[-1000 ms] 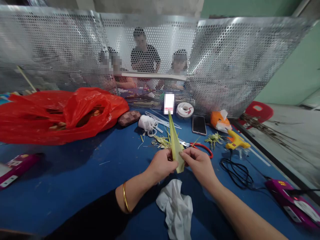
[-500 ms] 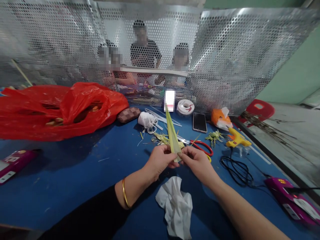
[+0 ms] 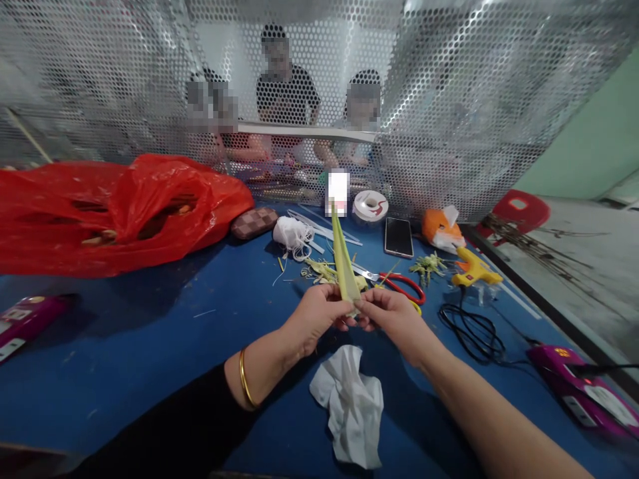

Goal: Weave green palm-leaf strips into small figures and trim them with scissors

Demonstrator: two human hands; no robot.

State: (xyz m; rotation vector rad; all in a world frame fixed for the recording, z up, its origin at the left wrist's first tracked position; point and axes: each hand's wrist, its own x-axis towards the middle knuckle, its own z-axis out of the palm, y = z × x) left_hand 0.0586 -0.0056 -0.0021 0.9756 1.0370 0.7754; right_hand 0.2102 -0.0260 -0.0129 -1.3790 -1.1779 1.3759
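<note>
A long, pointed yellow-green leaf, like a corn husk [image 3: 343,263], stands up between my two hands with its tip pointing away from me. My left hand [image 3: 319,311] pinches its lower left edge between thumb and fingers. On the other side, my right hand [image 3: 392,319] grips the wide lower end with thumb and fingertips. Beyond the hands lie red-handled scissors [image 3: 405,287], partly covered by the leaf, and a heap of pale green scraps [image 3: 319,271]. A crumpled white tissue [image 3: 352,406] rests on the blue table just below my hands.
A red plastic bag [image 3: 114,219] fills the back left, beside a checkered pouch [image 3: 253,223] and white string [image 3: 292,234]. Farther right are a ribbon roll [image 3: 370,207], a phone [image 3: 399,237], a yellow glue gun [image 3: 474,268] and a purple power strip [image 3: 584,386]. Perforated screen [image 3: 449,100] stands behind.
The view has tilted slightly, so most things sit a little higher. Both hands keep hold of the husk, with the right fingers shifted slightly at its lower end.
</note>
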